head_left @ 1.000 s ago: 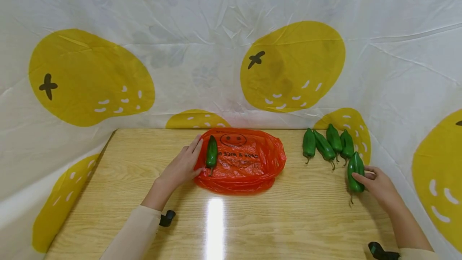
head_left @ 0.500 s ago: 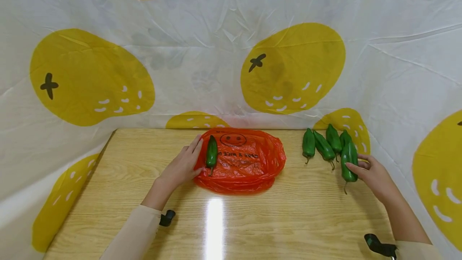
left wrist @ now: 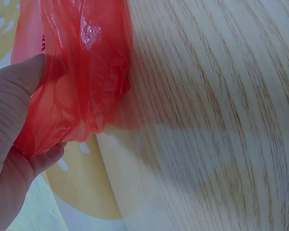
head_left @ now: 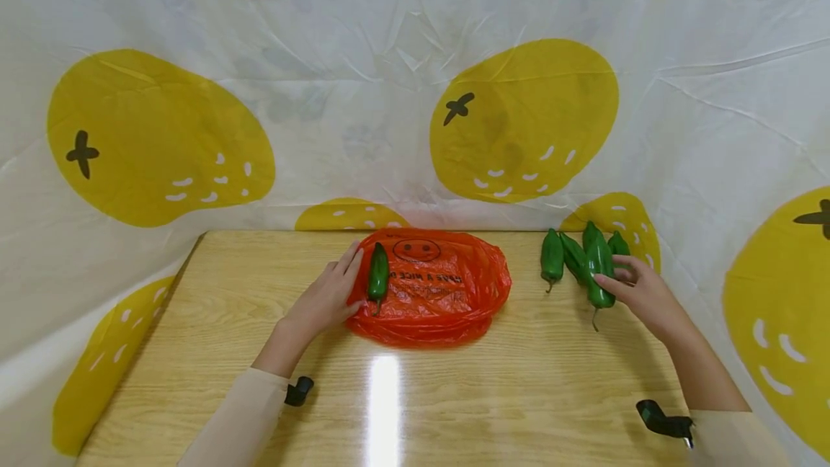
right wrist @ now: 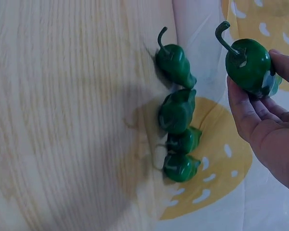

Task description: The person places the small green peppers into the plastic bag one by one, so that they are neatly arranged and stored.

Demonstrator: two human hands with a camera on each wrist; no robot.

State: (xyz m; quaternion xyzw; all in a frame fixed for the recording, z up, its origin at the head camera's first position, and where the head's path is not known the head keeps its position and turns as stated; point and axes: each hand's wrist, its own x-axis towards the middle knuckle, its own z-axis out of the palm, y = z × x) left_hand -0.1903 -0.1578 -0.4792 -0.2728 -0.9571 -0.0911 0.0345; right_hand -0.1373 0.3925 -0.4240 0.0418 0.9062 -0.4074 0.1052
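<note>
A red plastic bag (head_left: pixel 480 287) with a printed smiling face lies spread at the back middle of the table. One green pepper (head_left: pixel 379 272) rests on its left end, stem toward the person. My left hand (head_left: pixel 329 292) pinches the bag's left edge, and the left wrist view shows thumb over the film and fingers beneath. Between thumb and fingers, my right hand (head_left: pixel 645 298) grips another green pepper (right wrist: pixel 248 67), raised over the pepper row with its stem hanging down. Behind it several green peppers (head_left: pixel 552 258) lie close together, partly covered in the head view.
The wooden table (head_left: pixel 454 409) ends at a white cloth (head_left: pixel 363 128) printed with yellow fruit, which rises behind and on both sides. Black wrist camera mounts (head_left: pixel 664 420) stick out from the sleeves.
My right hand has carried its pepper to the left and slightly back, from beside the other peppers to in front of them. The left hand and the bag have stayed in place.
</note>
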